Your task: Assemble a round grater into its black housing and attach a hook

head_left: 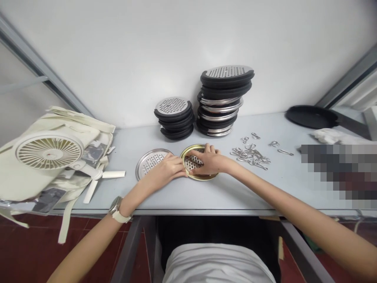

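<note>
A round, gold-rimmed metal plate with perforations [198,177] lies on the table in front of me. My right hand [208,160] covers its right side, thumb reaching across the holes and fingers bent over the far rim. My left hand [169,168] has its fingers pressed together at the plate's left rim; their exact hold is partly hidden. Under and beside my left hand rests a silver perforated plate [150,163], its right part covered by the hand. Several wire clips [250,155] lie in a loose pile to the right of my right hand.
A short stack of black-rimmed perforated discs [173,118] and a taller, uneven stack [224,98] stand at the back. A cream fan [50,151] lies on a cream bag at left. At right are a black pan [312,116] and white cloth [332,136].
</note>
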Action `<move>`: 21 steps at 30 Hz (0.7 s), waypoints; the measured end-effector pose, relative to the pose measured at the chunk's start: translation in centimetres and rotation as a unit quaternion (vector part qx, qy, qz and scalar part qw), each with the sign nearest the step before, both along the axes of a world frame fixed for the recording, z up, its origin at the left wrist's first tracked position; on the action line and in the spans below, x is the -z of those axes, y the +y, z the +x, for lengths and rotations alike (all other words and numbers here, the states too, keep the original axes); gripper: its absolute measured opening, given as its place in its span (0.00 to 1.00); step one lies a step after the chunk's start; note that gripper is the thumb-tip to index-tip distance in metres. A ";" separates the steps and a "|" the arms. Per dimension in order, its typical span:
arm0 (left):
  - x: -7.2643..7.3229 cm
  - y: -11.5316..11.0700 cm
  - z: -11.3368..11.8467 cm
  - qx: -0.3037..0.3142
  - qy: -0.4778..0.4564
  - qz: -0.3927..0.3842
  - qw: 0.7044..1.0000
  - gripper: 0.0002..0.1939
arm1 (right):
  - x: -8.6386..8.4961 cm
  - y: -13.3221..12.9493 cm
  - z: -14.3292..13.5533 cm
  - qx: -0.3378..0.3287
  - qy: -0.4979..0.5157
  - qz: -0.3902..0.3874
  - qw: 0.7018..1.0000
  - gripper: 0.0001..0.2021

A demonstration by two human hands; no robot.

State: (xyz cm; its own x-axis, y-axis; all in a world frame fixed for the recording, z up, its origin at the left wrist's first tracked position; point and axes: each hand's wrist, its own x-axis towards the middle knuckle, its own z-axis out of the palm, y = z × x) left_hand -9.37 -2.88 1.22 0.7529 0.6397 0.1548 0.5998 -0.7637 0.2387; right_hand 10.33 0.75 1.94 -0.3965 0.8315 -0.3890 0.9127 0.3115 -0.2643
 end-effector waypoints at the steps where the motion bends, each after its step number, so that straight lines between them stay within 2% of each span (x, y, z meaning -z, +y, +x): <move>1: 0.0 0.0 0.0 -0.001 0.001 0.001 1.000 0.14 | -0.1 0.0 0.0 0.003 -0.003 -0.002 1.000 0.41; 6: 0.2 0.1 0.0 0.002 -0.016 0.004 1.000 0.12 | -0.5 -0.2 -0.3 0.011 -0.011 -0.001 1.000 0.44; 12: 0.5 0.0 0.0 -0.001 -0.021 0.016 1.000 0.12 | 0.2 -0.3 -0.5 0.035 0.020 0.020 0.999 0.50; 21: 0.7 -0.3 0.0 -0.001 -0.049 0.030 0.998 0.11 | 0.5 -0.1 -0.5 0.033 0.021 0.015 0.999 0.49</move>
